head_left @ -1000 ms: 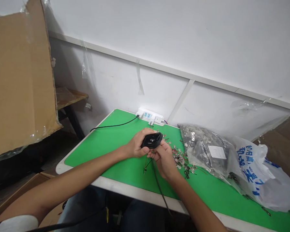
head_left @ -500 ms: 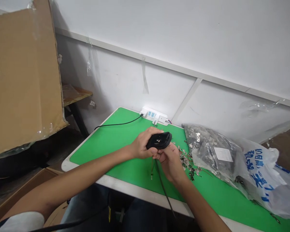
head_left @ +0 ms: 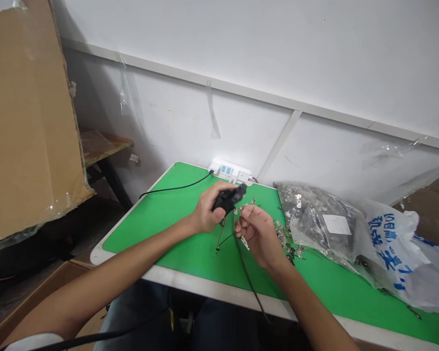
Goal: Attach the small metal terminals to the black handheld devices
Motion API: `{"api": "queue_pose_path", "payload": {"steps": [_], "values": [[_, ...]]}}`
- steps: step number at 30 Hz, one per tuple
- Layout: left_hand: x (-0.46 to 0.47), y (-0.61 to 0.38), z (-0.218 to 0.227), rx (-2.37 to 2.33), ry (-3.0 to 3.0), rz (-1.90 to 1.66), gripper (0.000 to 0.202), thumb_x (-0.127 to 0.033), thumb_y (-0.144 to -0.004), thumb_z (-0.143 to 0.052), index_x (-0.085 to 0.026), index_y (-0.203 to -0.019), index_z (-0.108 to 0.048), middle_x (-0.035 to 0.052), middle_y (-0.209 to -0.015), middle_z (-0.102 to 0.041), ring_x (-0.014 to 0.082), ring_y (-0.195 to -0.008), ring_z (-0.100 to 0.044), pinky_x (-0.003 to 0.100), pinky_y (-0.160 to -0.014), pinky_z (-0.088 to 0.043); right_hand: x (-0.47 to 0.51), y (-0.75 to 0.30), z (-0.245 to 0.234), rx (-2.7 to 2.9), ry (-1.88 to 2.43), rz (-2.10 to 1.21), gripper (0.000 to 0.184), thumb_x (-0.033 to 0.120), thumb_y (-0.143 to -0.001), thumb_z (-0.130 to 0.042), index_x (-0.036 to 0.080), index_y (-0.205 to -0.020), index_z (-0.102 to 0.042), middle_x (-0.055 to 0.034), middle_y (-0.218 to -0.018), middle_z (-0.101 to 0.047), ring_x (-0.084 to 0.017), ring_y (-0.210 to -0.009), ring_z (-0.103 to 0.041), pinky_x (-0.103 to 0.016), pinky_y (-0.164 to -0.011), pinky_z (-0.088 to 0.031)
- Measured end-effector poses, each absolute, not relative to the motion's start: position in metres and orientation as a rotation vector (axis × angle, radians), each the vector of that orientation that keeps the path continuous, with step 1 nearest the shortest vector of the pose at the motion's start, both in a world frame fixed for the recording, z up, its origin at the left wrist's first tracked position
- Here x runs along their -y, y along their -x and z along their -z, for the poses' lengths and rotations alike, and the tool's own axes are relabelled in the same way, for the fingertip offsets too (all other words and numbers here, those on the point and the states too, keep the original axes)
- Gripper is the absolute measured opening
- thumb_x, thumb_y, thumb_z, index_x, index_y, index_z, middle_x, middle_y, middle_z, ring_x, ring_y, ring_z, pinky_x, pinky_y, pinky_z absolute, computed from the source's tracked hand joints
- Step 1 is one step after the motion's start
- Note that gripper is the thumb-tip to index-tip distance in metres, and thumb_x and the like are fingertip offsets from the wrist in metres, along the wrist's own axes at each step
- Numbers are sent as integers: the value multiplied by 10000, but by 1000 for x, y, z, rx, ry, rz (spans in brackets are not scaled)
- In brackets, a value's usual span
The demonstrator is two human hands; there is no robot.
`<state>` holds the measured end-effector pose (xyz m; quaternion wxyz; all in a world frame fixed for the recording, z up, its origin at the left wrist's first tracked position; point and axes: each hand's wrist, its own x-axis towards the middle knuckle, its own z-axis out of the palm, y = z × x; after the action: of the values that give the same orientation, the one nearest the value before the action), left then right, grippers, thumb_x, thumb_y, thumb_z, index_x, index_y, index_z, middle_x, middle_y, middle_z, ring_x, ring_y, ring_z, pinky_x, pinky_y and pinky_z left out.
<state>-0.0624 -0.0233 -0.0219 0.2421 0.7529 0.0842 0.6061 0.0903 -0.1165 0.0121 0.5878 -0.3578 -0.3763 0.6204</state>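
right hand (head_left: pixel 259 235) has drawn off the black computer mouse (head_left: pixel 227 199), now half open with fingers curled, any hold unclear; left hand (head_left: pixel 207 210) stays closed round the mouse, above the far-middle green worktop (head_left: pixel 157 229).

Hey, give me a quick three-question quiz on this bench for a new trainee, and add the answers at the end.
1. Which hand holds the black plastic device: the left hand or the right hand?
2. True or false: the clear bag of metal terminals lies on the green mat, to the right of the hands.
3. What colour is the lettering on the white plastic bag?

Key: 1. The left hand. 2. True. 3. Blue.
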Motion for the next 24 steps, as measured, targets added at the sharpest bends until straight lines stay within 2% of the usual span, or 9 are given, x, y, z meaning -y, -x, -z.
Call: {"api": "queue_pose_path", "payload": {"steps": [2, 7, 24], "values": [[26, 62, 19, -119, -2206, -1674, 674, -724, -968, -426, -185, -1338, -594, 138, -1120, -683, 250, -975, -674, 393, -837, -565, 116, -90, -11, 896, 836, -1466, 324, 406, -723, -873, 181, -710, -640, 25, -616, -600, -98, -555, -582, -184, -525, -499], [28, 58, 16, 52, -2342, -1644, 664, -680, -970, -467, -194, -1416, -545, 130, -1064, -701, 279, -985, -695, 433, -854, -584, 117, -85, -6, 925, 829, -1476, 310, 414, -689, -897, 186, -799, -718, 10, -687, -674, -95, -547, -573, -196, -520, -519], [27, 60, 14, 38, -2344, -1678, 665, -698, -979, -417, -203, -1406, -539, 126, -1067, -712, 272, -987, -707, 430, -852, -592, 120, -85, -5, 946, 815, -1462, 281, 427, -723, -859, 187, -762, -719, 12, -643, -635, -95, -528, -552, -205, -532, -512]]}}
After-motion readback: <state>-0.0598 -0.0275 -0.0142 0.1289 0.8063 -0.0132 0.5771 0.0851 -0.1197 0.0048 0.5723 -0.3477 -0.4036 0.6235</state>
